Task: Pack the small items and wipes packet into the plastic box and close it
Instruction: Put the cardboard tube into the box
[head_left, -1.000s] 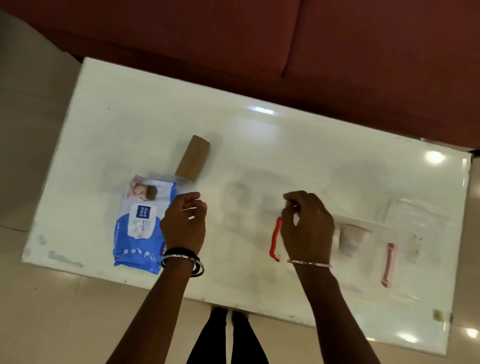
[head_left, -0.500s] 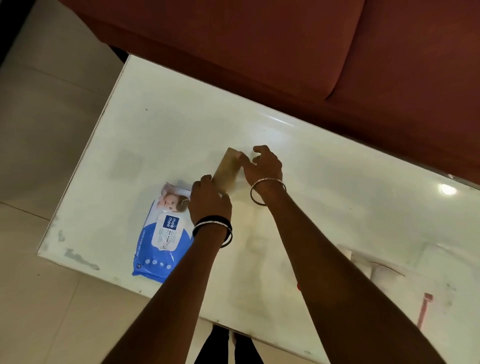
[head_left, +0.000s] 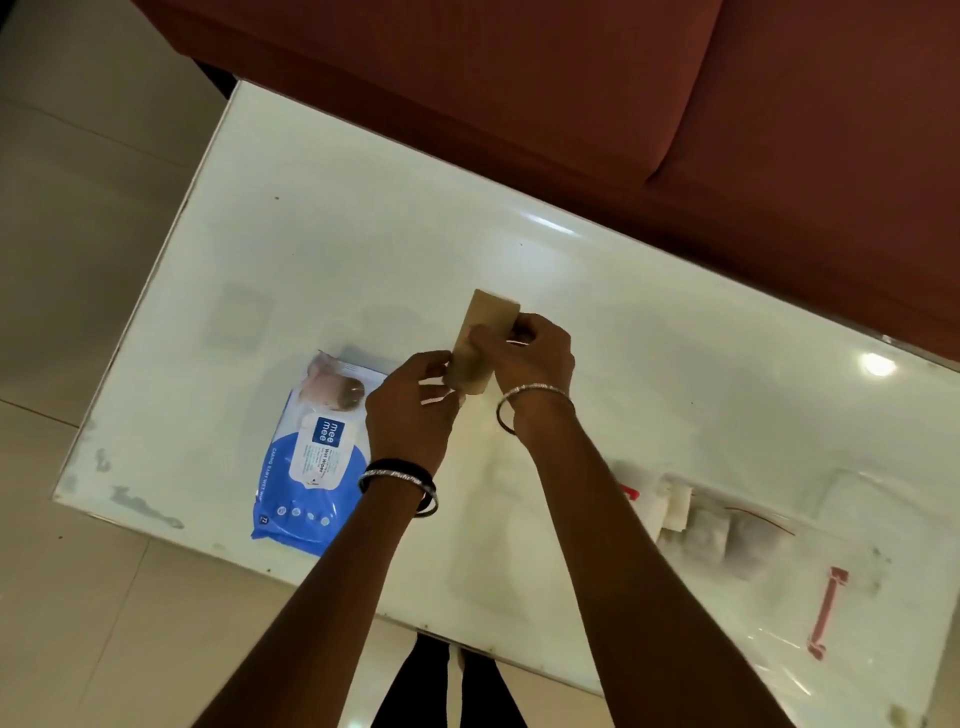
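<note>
- Spreading across most of the view, the white worktop (head_left: 363, 249) carries everything.
- Lying open at the right edge, the clear plastic box (head_left: 810, 561) with red clips already holds some pale items.
- Left of the hands lies the blue wipes packet (head_left: 306, 467), unpacked.
- Both hands hold the cardboard tube (head_left: 483, 338): right hand (head_left: 535, 358) fingers wrapped around it, left hand (head_left: 410, 405) fingers pinching its near end.
- Best carried gently, so it isn't crushed, then laid flat in the box.
</note>
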